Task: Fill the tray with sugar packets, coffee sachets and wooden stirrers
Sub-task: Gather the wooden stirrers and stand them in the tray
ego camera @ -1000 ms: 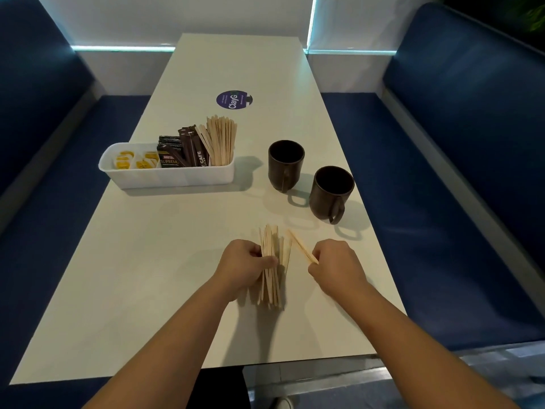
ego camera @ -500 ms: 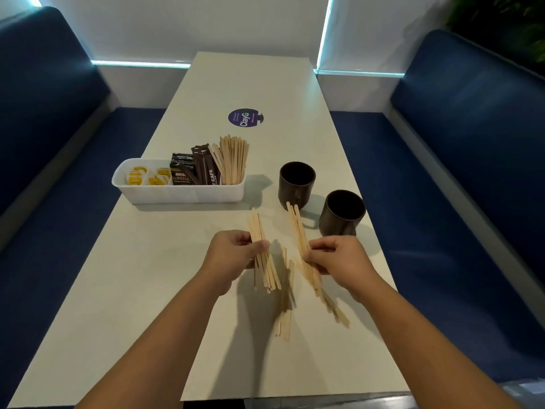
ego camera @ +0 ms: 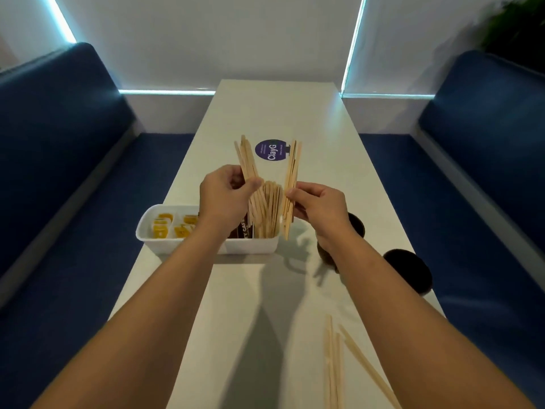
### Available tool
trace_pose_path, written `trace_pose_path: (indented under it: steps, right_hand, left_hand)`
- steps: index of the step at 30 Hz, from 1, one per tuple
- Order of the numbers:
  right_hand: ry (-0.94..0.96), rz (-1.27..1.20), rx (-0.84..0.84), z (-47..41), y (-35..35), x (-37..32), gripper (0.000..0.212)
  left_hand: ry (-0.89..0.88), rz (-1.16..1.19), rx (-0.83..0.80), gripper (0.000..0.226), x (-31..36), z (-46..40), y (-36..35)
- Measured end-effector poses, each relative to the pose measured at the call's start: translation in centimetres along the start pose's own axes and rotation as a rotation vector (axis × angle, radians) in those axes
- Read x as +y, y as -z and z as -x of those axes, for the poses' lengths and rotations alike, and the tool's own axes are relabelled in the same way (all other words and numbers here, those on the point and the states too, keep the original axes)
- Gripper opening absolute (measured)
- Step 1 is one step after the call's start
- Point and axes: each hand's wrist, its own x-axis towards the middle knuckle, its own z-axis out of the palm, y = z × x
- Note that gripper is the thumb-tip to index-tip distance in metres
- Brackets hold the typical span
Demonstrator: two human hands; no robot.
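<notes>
Head view: two bare forearms reach forward over a long white worktop set between blue bench seats. The left hand is closed around a bundle of wooden stirrers, held upright and leaning slightly toward 11 o'clock. The right hand pinches a second bundle of stirrers, upright, between thumb and fingers. Both bundles are raised above the right end of a white tray, which sits near the left edge of the worktop.

Inside the tray, more stirrers stand at the 3 o'clock end. Dark coffee sachets stand just beside them, partly hidden by the left wrist. Yellow sugar packets lie at the 9 o'clock end.

At 3 o'clock from the tray, a dark mug is mostly hidden behind the right wrist. A second dark mug stands near the worktop's right edge. At 12 o'clock from the tray, a round purple sticker marked ClayG lies flat on the worktop. A few loose stirrers lie on the worktop at 5 o'clock, near the right forearm.
</notes>
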Motion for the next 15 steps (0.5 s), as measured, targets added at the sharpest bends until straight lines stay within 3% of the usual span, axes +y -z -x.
trace_pose_path:
  steps: [11, 15]
  right_hand:
    - [0.177, 0.059, 0.206, -2.9, -2.2, 4.9, 0.014]
    - [0.173, 0.038, 0.197, -2.4, -2.2, 6.3, 0.015]
  left_hand:
    - [-0.139, 0.125, 0.051, 0.018, -6.1, 0.2, -3.7]
    - [-0.140, 0.113, 0.023, 0.018, -7.0, 1.2, -4.1]
